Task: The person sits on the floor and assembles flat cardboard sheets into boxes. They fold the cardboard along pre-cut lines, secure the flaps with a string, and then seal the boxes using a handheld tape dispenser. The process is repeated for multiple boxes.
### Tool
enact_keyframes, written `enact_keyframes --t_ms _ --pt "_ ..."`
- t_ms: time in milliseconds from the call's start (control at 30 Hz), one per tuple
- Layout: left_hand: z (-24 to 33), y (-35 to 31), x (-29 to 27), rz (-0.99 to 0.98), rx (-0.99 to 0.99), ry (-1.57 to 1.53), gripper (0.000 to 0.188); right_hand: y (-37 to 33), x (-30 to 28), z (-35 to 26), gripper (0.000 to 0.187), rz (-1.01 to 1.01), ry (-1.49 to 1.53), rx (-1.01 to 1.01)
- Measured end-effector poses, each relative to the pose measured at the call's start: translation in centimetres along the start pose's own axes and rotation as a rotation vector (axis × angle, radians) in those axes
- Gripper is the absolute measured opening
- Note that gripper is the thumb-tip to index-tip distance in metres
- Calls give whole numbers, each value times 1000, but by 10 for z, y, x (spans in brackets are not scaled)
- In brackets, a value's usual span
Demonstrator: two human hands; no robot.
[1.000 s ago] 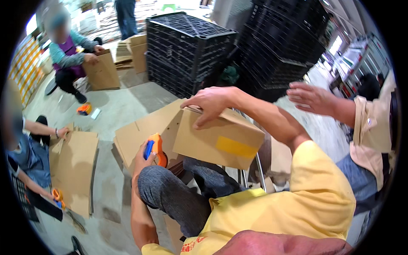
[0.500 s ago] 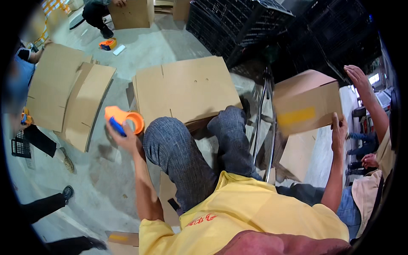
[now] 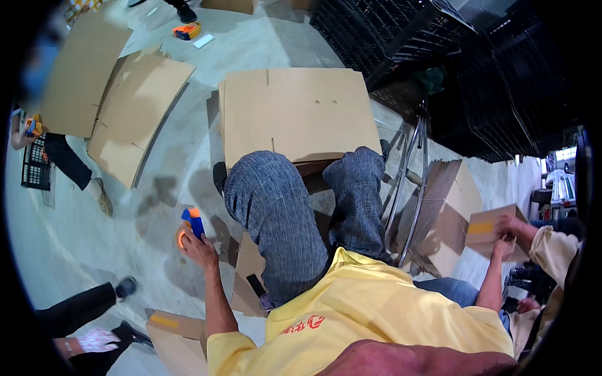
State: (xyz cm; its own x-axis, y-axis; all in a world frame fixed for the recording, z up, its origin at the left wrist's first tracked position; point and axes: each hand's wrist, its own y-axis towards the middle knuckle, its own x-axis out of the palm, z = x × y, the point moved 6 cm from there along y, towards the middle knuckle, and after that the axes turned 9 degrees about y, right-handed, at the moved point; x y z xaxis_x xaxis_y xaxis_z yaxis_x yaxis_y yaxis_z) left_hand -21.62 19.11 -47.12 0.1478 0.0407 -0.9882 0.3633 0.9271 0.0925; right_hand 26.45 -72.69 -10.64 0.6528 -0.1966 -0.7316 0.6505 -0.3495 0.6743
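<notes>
My left hand (image 3: 200, 252) is wrapped round a tape dispenser (image 3: 194, 222), blue and orange, held above the floor left of my knees. Stretched out to the right, my right hand (image 3: 502, 248) grips a small cardboard box (image 3: 481, 241) with a strip of yellow tape (image 3: 481, 227) on it. A co-worker's hand (image 3: 513, 225) is on the same box, and their fingers are close to mine. In front of my knees lies a stack of flat cardboard sheets (image 3: 295, 116) with slots and two small holes.
Black plastic crates (image 3: 382, 37) stand at the far right. A metal-legged frame (image 3: 411, 188) and more stacked cardboard (image 3: 448, 216) are right of my knees. Bent cardboard sheets (image 3: 141, 113) lie left. Another taped box (image 3: 179, 338) sits near left, beside a person's legs (image 3: 75, 307).
My right hand has carried the box right and lower, where the co-worker's hand now touches it. My left hand has come down and nearer with the tape dispenser. The view has shifted.
</notes>
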Motion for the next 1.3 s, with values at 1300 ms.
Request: enact_keyframes --t_ms 1300 --pt "236 207 -24 -490 -1 -1117 47 -279 222 -579 75 -752 1477 421"
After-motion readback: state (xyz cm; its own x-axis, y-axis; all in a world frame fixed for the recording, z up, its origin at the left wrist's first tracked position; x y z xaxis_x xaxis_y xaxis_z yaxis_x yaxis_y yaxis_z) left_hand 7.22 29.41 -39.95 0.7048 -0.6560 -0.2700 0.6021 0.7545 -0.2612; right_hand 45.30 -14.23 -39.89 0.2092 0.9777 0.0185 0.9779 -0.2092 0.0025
